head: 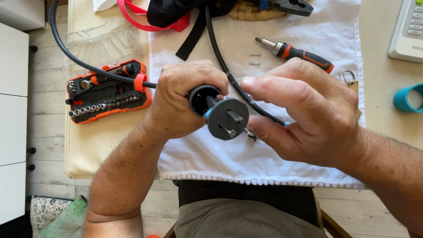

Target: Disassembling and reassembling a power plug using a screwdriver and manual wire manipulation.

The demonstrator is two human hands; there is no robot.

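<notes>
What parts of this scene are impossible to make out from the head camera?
- Inside the plug body: dark, and partly covered by the grey pronged faceplate; the wiring is unseen.
- Left hand palm and grip: turned away from the camera.
- Right hand fingertips: curled behind the faceplate.
- Pliers: cut off by the top edge.
- White remote: cut off by the right edge.
- Bits in the orange kit: too small to tell apart.

Left hand (176,103) grips plug (222,115); right hand (304,110) touches it.
</notes>
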